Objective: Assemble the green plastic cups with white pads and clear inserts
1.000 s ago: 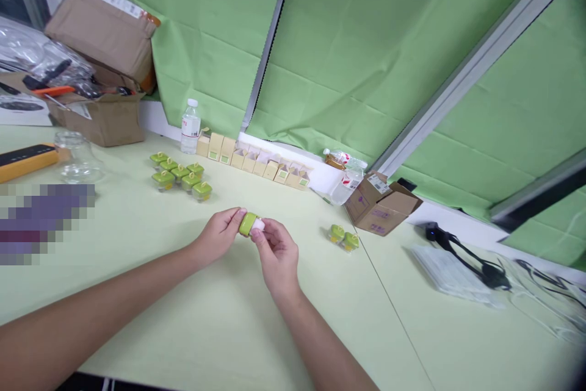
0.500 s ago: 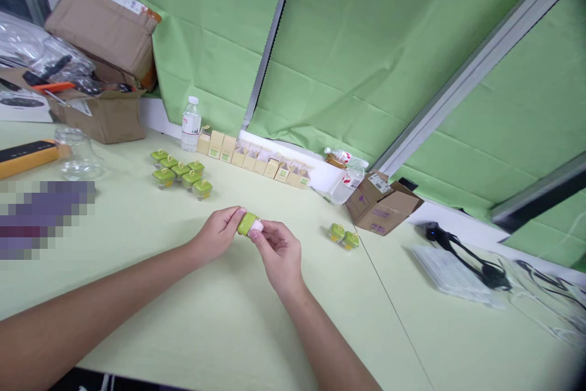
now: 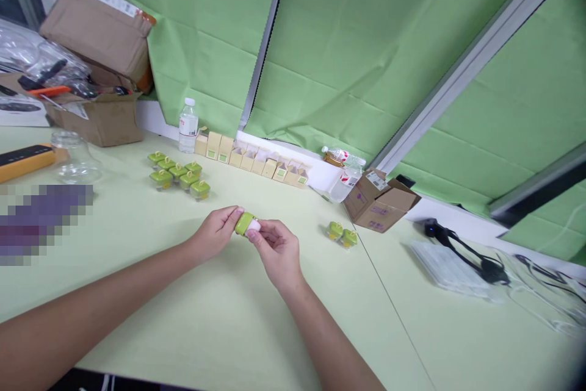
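Above the middle of the table, a small container with a green lid and pale body (image 3: 245,224) is held between both hands. My left hand (image 3: 215,230) pinches its green end from the left. My right hand (image 3: 280,251) is closed on the whitish end, thumb in front and fingers behind. Part of the container is hidden by the fingers. Several similar small clear containers with green lids (image 3: 178,174) stand in a cluster behind my left hand. Two more green-lidded containers (image 3: 342,234) sit to the right of my right hand.
A row of small cream boxes (image 3: 251,158) lines the back edge beside an upright water bottle (image 3: 188,125). Bottles lie near an open carton (image 3: 379,200). At left are a glass jar (image 3: 75,159) and a cardboard box (image 3: 98,119); a black headset (image 3: 467,254) lies right.
The hands keep the same hold on the container. The whole view has shifted slightly; nothing on the table has visibly moved.
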Demonstrator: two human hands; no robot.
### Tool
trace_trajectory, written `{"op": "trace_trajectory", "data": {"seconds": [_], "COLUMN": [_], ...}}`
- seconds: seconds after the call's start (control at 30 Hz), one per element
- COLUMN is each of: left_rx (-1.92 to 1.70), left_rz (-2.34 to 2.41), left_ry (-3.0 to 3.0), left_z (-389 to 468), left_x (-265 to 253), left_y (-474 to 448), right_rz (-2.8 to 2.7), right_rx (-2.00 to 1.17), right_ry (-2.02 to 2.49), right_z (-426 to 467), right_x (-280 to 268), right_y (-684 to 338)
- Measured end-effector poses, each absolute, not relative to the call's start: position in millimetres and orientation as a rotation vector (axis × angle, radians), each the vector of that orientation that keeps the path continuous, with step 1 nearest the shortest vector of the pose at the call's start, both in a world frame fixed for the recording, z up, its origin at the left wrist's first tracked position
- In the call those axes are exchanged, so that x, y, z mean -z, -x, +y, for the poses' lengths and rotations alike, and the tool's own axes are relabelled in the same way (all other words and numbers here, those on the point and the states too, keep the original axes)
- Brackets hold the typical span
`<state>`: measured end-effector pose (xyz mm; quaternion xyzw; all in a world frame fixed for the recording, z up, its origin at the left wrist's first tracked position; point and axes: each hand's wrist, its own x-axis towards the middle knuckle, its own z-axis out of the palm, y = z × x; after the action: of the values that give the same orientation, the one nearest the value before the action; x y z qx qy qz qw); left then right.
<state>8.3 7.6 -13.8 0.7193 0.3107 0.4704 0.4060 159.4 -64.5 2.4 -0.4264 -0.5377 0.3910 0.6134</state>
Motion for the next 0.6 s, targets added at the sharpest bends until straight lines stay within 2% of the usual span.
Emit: {"op": "trace_trajectory", "data": {"seconds": [0.6], "left_rx": [-1.230], "left_rz": [0.773], "left_ry": [-1.761], "left_z": [3.2], "left_x": [7.5], "left_y": [-11.9], "right_rz": [-1.366], "right_rx": [-0.563], "right_ry": [1.093], "right_z": [-66.1], "right_x": [-6.8], "right_y": [-156.8]}}
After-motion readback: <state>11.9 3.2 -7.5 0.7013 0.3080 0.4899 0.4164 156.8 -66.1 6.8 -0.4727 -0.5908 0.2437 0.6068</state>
